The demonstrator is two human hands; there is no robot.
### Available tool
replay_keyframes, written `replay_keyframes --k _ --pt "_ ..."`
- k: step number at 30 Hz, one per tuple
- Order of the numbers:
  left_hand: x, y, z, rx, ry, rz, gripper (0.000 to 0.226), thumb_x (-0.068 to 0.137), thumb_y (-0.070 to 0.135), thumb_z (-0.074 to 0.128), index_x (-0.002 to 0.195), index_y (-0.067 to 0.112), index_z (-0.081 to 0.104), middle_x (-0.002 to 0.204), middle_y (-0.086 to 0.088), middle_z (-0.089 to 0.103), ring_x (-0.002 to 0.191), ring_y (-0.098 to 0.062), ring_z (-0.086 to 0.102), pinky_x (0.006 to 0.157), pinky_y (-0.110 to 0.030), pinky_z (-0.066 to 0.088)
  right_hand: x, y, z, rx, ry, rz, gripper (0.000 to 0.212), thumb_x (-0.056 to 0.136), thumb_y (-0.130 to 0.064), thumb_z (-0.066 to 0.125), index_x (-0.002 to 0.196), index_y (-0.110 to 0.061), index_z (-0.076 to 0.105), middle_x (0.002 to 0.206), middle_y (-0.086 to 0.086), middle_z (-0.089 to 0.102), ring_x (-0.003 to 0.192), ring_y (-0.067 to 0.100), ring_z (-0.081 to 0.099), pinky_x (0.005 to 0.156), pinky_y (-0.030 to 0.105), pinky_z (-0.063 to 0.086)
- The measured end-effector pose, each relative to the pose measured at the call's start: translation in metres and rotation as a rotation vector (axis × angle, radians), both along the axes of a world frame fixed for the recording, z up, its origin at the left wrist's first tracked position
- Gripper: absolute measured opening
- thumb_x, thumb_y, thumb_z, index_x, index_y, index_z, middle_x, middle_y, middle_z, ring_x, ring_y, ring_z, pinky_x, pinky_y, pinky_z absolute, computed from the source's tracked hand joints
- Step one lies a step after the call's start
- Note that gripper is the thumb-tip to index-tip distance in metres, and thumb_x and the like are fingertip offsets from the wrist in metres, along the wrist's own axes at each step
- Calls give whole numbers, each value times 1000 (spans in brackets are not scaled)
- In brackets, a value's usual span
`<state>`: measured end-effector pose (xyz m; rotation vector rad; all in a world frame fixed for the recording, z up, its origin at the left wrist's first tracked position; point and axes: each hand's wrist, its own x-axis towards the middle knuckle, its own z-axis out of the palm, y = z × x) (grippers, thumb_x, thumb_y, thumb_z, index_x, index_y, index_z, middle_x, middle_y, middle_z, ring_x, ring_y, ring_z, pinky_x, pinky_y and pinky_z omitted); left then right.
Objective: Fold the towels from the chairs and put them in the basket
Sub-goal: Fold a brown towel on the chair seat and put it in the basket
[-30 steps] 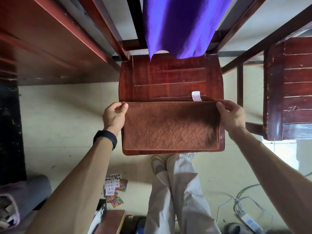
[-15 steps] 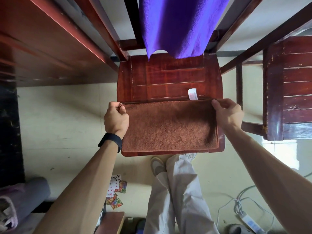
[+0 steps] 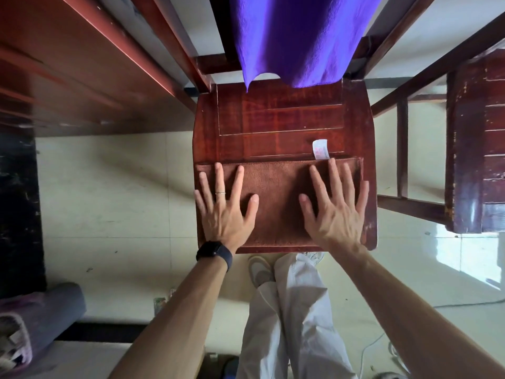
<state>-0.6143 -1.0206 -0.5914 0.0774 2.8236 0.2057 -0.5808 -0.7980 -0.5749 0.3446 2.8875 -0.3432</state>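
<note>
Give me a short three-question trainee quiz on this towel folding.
1. True or false: the left hand and right hand lie flat, fingers spread, on the folded brown terry towel.
2. Where is the purple cloth towel? A on the floor; B hanging at the back of the red-brown wooden chair; C under the hands.
3. Fill in: the small white label juts from that towel's far edge nearer the ___ hand.
Key: 1 true; 2 B; 3 right.

Pale tiled floor [image 3: 109, 201], white cable [image 3: 470, 304] at right, grey roll [image 3: 49, 310], perhaps a mat, at lower left.
</note>
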Motion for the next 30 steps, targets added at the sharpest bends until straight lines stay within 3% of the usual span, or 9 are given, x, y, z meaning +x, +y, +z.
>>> replay_keyframes --k 3,8,12,16,21,23,27,30 --pt "0 -7 -9 -44 18 0 76 93 67 32 158 33 14 167 -9 -1 152 -39 -3 118 -63 8 -4 23 -17 61 -41 17 67 99 -66 33 158 -40 18 169 -2 10 156 20 7 119 63 5" --pt "-17 -7 -8 4 16 -36 84 92 65 38 157 17 16 166 -11 1 152 -36 -3 119 -61 5 0 45 -18 64 -56 -99 70 96 -71 28 158 -42 13 169 -4 7 156 21 2 120 63 -1" --pt "-71 8 3 -52 52 -232 80 90 59 42 156 17 24 166 -9 8 153 -27 5 120 -60 8 27 43 1 101 -94 -213 74 94 -73 31 158 -37 23 167 4 19 155 27 5 119 66 5" --pt "-110 51 22 -86 25 -344 78 85 46 51 156 26 26 167 -2 2 153 -27 4 119 -62 5 66 27 24 96 -214 -237 78 93 -72 32 156 -26 32 169 2 4 156 24 -4 121 64 2" --pt "-119 116 29 -61 -50 -404 77 86 32 56 155 39 22 166 2 -10 153 -29 0 118 -62 6 96 4 38 54 -228 -247 72 91 -70 41 141 -20 57 167 -1 21 156 20 4 122 50 -13" --pt "-114 133 28 20 -64 -390 73 88 26 55 153 41 26 167 1 -6 152 -31 6 118 -62 11 104 -3 41 19 -242 -254 68 91 -70 40 136 -24 61 163 -1 30 154 20 16 123 49 -4" --pt "-73 124 31 216 35 -199 65 85 19 57 147 31 44 163 -9 21 145 -34 30 110 -54 33 103 6 48 -219 -328 -349 48 94 -61 46 130 -33 62 156 -5 41 141 19 39 116 40 29" --pt "-16 91 35 306 73 26 64 83 20 61 145 25 47 157 -11 32 135 -32 43 106 -46 40 94 19 47 -386 -236 -456 32 94 -45 58 118 -24 60 130 2 60 119 26 56 98 36 45"
